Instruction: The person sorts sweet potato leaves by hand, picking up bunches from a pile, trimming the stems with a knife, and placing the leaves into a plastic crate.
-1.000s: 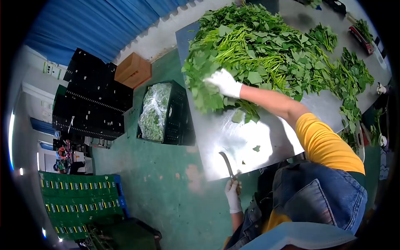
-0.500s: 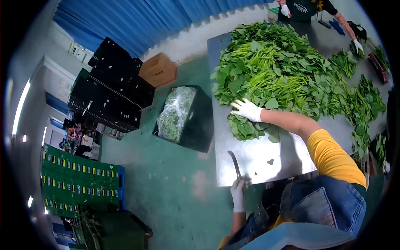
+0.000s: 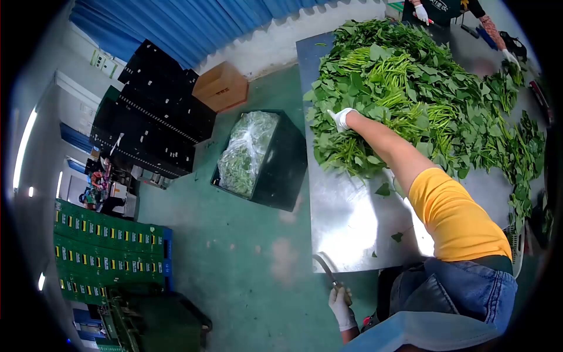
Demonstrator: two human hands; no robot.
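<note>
My right hand (image 3: 342,119), in a white glove, lies on the near-left edge of a large heap of leafy green stems (image 3: 404,79). Its thumb sticks out, while the other fingers are partly hidden among the leaves; the hand looks open. Below the table's front corner, my left hand (image 3: 340,303), also gloved in white, is closed round the handle of a curved knife (image 3: 328,268). The blade points up and left, over the metal table's edge (image 3: 363,267). A few loose leaves (image 3: 397,237) lie on the bare metal near me.
Left of the table stands a dark green crate (image 3: 284,161) holding a plastic bag of greens (image 3: 247,152). Behind it are a cardboard box (image 3: 220,87) and stacked black crates (image 3: 158,117). Green crates (image 3: 105,240) are piled lower left. Across the table a co-worker's gloved hand (image 3: 510,57) touches greens.
My right hand has moved farther up along the heap, away from me. My left hand has drawn the knife lower, and its blade is tilted more to the left. The view has shifted slightly.
</note>
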